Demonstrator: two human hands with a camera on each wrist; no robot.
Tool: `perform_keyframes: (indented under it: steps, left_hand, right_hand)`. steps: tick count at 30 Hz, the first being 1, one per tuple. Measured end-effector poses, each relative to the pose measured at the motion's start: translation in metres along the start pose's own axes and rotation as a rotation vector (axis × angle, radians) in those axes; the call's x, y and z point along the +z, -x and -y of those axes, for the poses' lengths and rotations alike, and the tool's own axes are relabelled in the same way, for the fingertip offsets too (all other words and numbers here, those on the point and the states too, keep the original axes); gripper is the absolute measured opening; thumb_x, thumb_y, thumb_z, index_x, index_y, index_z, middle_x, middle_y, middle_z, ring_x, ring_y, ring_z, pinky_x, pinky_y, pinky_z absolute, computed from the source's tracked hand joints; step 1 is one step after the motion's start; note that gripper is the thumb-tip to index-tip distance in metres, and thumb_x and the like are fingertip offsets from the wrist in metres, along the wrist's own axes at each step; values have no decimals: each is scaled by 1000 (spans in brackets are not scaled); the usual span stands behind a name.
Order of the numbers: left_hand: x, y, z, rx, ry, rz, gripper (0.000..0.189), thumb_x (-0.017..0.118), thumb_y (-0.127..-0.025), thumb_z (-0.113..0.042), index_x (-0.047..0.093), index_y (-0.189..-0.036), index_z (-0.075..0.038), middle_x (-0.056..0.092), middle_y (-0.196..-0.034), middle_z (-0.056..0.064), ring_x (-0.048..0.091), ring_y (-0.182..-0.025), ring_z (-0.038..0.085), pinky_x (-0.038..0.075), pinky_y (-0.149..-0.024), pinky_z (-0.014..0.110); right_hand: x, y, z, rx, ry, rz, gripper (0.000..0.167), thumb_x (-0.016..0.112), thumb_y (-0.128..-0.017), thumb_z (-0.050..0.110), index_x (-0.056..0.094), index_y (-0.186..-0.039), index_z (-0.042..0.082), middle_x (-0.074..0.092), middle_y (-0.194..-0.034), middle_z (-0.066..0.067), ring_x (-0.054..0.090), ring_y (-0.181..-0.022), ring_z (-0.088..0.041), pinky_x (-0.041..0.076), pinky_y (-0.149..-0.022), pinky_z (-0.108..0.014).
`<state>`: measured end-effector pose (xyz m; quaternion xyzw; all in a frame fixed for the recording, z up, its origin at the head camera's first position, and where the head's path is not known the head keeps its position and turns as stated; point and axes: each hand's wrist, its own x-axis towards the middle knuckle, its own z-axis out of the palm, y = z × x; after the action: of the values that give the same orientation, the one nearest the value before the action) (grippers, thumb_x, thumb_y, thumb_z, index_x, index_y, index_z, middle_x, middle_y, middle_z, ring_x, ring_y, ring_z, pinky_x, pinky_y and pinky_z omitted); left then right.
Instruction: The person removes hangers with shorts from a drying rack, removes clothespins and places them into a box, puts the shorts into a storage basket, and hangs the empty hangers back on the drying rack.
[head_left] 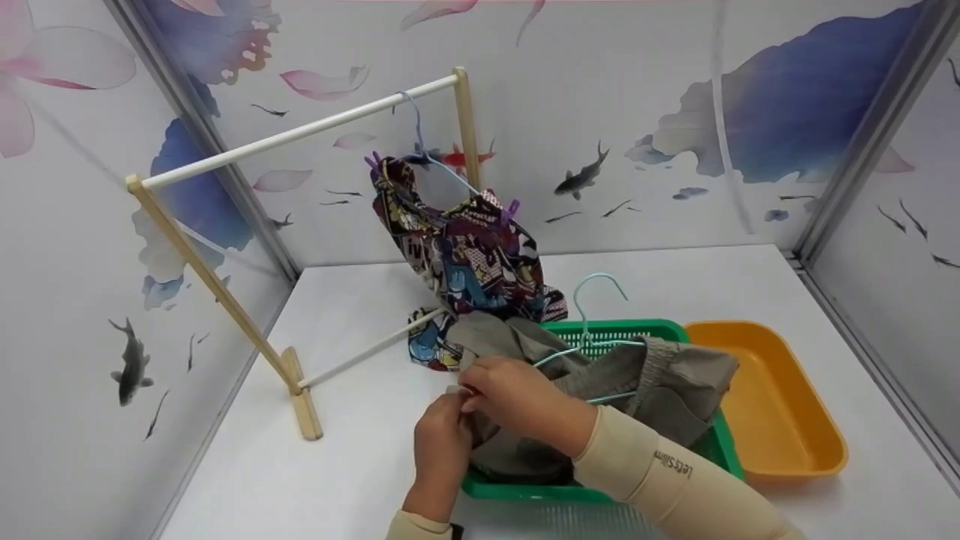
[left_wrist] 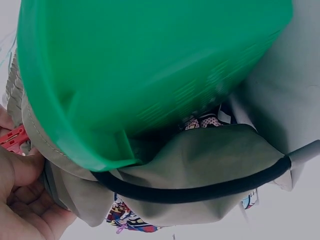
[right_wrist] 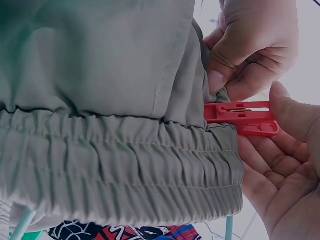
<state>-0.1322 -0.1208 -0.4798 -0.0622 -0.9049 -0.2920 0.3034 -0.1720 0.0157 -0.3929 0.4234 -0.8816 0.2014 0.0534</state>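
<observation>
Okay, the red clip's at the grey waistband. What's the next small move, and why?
Probably let the right hand release the red clip while the left hand holds the grey garment steady. The clip overlaps the cloth at the gathered waistband, and the left hand pinches fabric right beside it, so letting go might set it. I can't tell whether it also catches the hanger.

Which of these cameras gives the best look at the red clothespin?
The right wrist view: the red clothespin shows large there, pinched by the right hand on the grey garment. The left wrist view shows only part, at its left edge; in the head view, it is hardly visible.
</observation>
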Motion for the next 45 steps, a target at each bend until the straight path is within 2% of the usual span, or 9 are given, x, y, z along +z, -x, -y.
perform_keyframes:
  steps: [13, 24, 34, 45]
  left_hand:
    - [-1, 2, -1, -6, -2, -16, 12, 66, -85, 7, 68, -92, -3, 69, -82, 8, 68, -78, 20, 58, -70, 32]
    - [0, 3, -1, -9, -8, -6, 15, 67, -82, 10, 68, -90, -3, 68, -80, 3, 67, -77, 18, 57, -68, 30]
    - [-1, 3, -1, 31, 0, -25, 14, 69, -82, 9, 68, -90, -3, 66, -77, 3, 66, -75, 19, 57, -67, 31]
    - [0, 2, 1, 5, -7, -4, 11, 69, -83, 6, 69, -91, -2, 68, -78, 5, 67, -76, 19, 57, -67, 31]
  right_hand:
    - [7, 3, -1, -135, 20, -160, 10, 69, -90, 12, 72, -96, 6, 70, -89, -3, 66, -85, -17, 56, -75, -26]
    - [8, 2, 0, -159, 3, -189, 9, 68, -90, 12, 72, -93, 6, 70, -88, -3, 66, -84, -15, 56, -75, -25]
    - [8, 3, 0, -154, -23, -191, 8, 67, -90, 13, 71, -93, 5, 69, -87, -3, 65, -83, -15, 55, -73, -24]
    - [5, 6, 3, -159, -55, -196, 8, 68, -90, 13, 71, -93, 6, 69, -88, -3, 66, -86, -16, 55, -76, -25]
